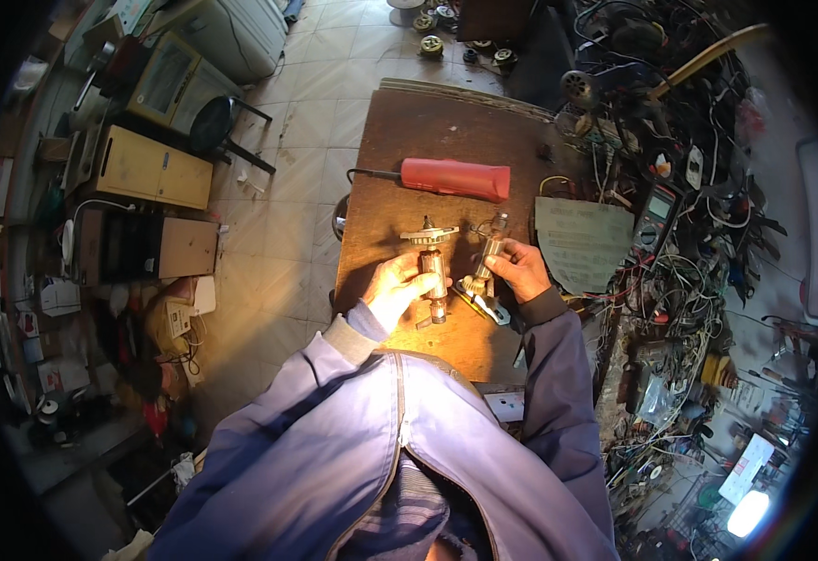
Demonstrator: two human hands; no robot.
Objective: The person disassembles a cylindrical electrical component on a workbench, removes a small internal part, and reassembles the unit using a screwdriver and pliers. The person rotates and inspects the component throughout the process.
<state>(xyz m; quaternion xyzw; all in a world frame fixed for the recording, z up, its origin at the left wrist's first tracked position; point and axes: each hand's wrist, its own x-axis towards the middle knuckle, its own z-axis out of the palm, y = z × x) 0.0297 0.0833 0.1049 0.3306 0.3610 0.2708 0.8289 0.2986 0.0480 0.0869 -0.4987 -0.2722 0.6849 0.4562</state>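
My left hand [394, 288] is closed around a motor armature [433, 266], held roughly upright with its copper-coloured body between the fingers. A round metal flange sits at the armature's upper end. To the right, my right hand [522, 272] grips a second motor armature [493, 249], slightly tilted, with a ribbed fan-like part at its lower end. Both armatures are over the wooden table, a small gap apart. A hand tool with a yellow and dark handle [470, 301] lies below them, partly hidden. Beyond the hands lies a red tool housing [455, 178] with a black cord.
The brown wooden table [418, 117] carries a greenish-grey sheet [585, 241] on its right. Tangled wires [680, 309] and a multimeter [655, 217] crowd the right side. Yellow cabinets [152, 166] and a black stool [215, 123] stand left, across the tiled floor.
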